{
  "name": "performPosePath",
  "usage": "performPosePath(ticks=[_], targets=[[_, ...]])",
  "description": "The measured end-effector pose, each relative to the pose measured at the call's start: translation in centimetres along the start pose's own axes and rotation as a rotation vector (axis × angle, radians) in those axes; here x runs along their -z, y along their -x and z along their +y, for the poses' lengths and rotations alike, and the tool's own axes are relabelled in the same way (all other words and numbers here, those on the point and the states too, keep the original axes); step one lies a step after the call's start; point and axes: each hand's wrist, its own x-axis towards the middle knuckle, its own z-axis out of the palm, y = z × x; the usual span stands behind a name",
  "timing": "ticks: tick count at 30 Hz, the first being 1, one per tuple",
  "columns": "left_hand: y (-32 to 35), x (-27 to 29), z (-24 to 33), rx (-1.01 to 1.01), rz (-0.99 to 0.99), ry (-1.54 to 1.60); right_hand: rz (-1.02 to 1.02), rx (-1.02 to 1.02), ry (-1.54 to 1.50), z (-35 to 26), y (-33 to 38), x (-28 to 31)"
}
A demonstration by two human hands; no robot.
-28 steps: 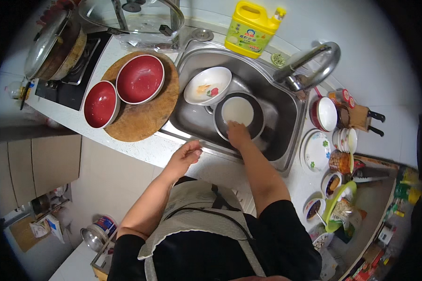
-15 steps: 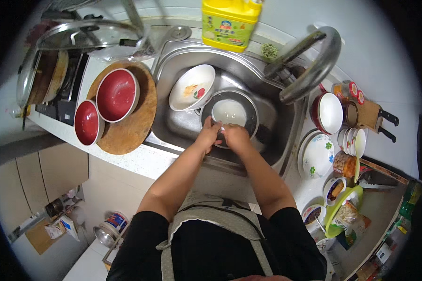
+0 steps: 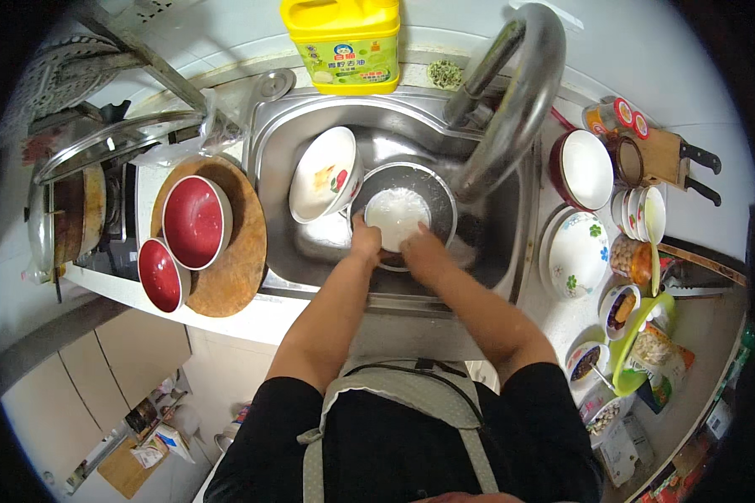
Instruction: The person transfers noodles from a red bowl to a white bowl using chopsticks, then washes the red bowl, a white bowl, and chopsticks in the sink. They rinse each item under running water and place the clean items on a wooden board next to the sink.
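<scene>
Inside the steel sink (image 3: 264, 210), a white bowl (image 3: 398, 214) sits within a dark round pan (image 3: 445, 201), its inside wet and bright. My left hand (image 3: 365, 241) grips the bowl's near left rim. On the near right side, my right hand (image 3: 426, 254) is closed on the rim too, slightly blurred, with some of its fingers hidden. Tilted against the pan's left is a larger white bowl (image 3: 315, 180) with a red and orange pattern.
Two red-lined bowls (image 3: 195, 222) stand on a round wooden board (image 3: 226, 285) left of the sink. A yellow jug (image 3: 356, 63) stands behind, beside the curved faucet (image 3: 520, 109). Plates (image 3: 579, 251), a white-lined pot (image 3: 587, 172), small stacked bowls (image 3: 653, 214) and knives (image 3: 700, 159) crowd the right.
My view has shifted, so the sink appears lower and further left. My hands, close together at the bowl's near rim before, are now apart on its two sides.
</scene>
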Motion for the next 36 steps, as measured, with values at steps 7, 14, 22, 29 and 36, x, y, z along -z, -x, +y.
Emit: performPosePath(ticks=[7, 14, 22, 29, 36], targets=[[2.1, 0.3, 3.9, 0.138, -0.191, -0.130, 0.387, 0.074, 0.079, 2.3, 0.7, -3.5], [1.9, -0.8, 0.6, -0.025, -0.126, 0.074, 0.268, -0.230, -0.417, -3.5, -1.0, -2.8], [1.4, -0.7, 1.1, 0.039, -0.154, 0.133, 0.136, -0.098, -0.221, -2.7, -0.2, 0.2], [3.9, -0.9, 5.3, 0.195, -0.206, -0.041, 0.391, -0.014, 0.089, 1.6, 1.4, -1.9], [0.8, -0.4, 1.8, 0.031, -0.155, -0.035, 0.414, -0.075, -0.437, -2.7, 1.2, -1.0]])
